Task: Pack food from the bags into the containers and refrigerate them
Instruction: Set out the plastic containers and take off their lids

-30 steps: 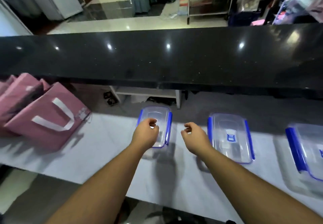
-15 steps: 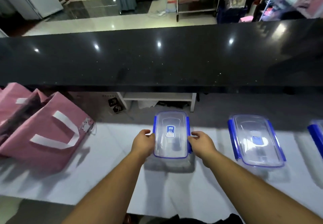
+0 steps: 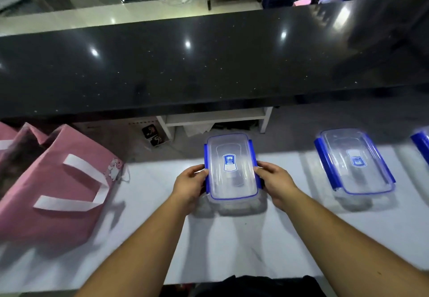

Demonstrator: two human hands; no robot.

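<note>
On the left of the white table [image 3: 232, 245] lies a pink fabric bag with white strap handles [image 3: 53, 194], unopened as far as can be seen, so no food appears to be out yet. In the middle, the left hand [image 3: 190, 186] and the right hand [image 3: 277, 185] each grasp a long side of a clear rectangular plastic container with a blue-clipped lid [image 3: 232, 169], thumbs at the blue clips; the lid is on. To the right stands a second clear lidded container [image 3: 355, 162], closed, and the blue edge of a third container [image 3: 421, 146] shows at the frame's border. Judging from this, the task is barely begun: opening, filling, closing and refrigerating all remain.
</note>
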